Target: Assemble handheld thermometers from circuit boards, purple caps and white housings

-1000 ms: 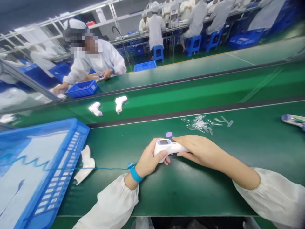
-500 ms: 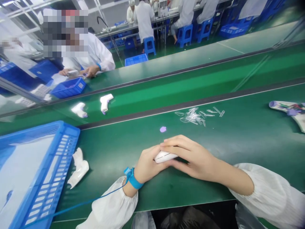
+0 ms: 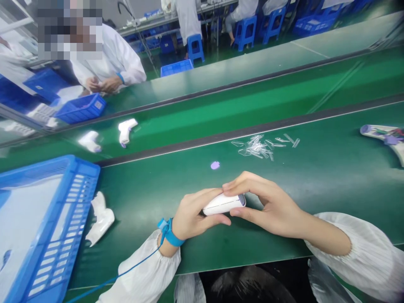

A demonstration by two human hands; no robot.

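While both hands, left (image 3: pixel 192 212) and right (image 3: pixel 268 206), grip the thermometer (image 3: pixel 224 204), it looks closed up; purple button (image 3: pixel 215 165) and clear bits (image 3: pixel 261 147) lie unused.

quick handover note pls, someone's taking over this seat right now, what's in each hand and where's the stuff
Left hand: wrapped round one end of the white thermometer, blue wrist strap on.
Right hand: fingers over the top, thumb beneath, at the thermometer's purple-rimmed end.
On the green bench: small purple button just beyond the hands, pile of clear plastic pieces further out, white shell half beside the blue crate, open unit with parts showing at far right.
Belt: two closed thermometers.
Done: unit in hand looks closed up.
Left: purple button and shell half unused; open unit untouched.
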